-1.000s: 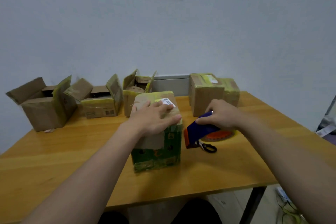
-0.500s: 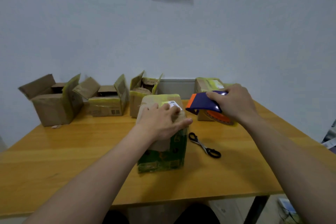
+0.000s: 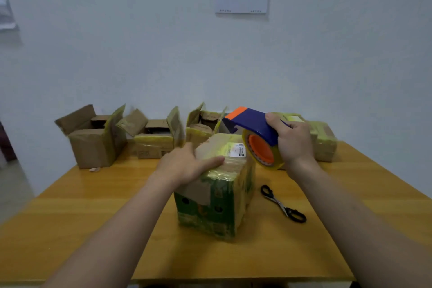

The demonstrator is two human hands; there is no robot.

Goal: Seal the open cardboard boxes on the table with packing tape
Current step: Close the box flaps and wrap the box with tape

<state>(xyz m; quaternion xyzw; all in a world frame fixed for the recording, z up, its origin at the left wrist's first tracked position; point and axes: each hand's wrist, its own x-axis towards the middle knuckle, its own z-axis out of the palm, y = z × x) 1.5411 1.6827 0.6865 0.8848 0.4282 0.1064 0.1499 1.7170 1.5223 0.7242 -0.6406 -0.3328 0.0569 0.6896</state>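
My left grip (image 3: 184,166) lies flat and spread on top of the green box (image 3: 217,206), palm down, thumb reaching along the near edge of the lid. It presses the flaps shut rather than holding anything. The box stands near the middle of the table (image 3: 93,217), right in front of me, with a white label (image 3: 237,150) on its top toward the far right corner.

My right grip (image 3: 293,142) is wrapped tight around the tape dispenser (image 3: 254,124). It hangs in the air just beyond the box's far right corner, orange tip pointing left and the roll (image 3: 260,149) facing me. It does not touch the box.

I judge this to be the start of taping this box: flaps pinned, tape not yet laid. Next I would need to bring the dispenser's front edge down onto the far side of the box, stick the tape end there and draw it toward me along the seam. My left grip would have to slide aside so the strip does not run over my fingers. I cannot tell whether a loose tape end is ready at the blade.

Scissors (image 3: 282,207) lie on the table just right of the box. Three open boxes (image 3: 154,140) wait along the back wall, left of the dispenser, and two closed ones (image 3: 325,145) sit behind my right wrist.
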